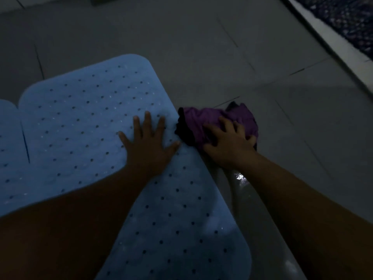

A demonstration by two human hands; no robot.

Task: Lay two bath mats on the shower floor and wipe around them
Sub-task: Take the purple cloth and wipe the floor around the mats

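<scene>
A light blue bath mat (84, 118) with rows of small holes lies flat on the grey tiled floor (201, 47). A second blue mat (8, 134) lies against its left side, mostly cut off by the frame. My left hand (147, 142) presses flat on the first mat near its right edge, fingers spread. My right hand (228, 146) rests on a crumpled purple cloth (214, 120) on the floor, just right of that mat's edge, fingers curled over it.
A raised white threshold (331, 43) runs diagonally at the top right, with a dark patterned rug (351, 19) beyond it. A wet glint (240, 176) shows on the tile under my right wrist. The room is dim.
</scene>
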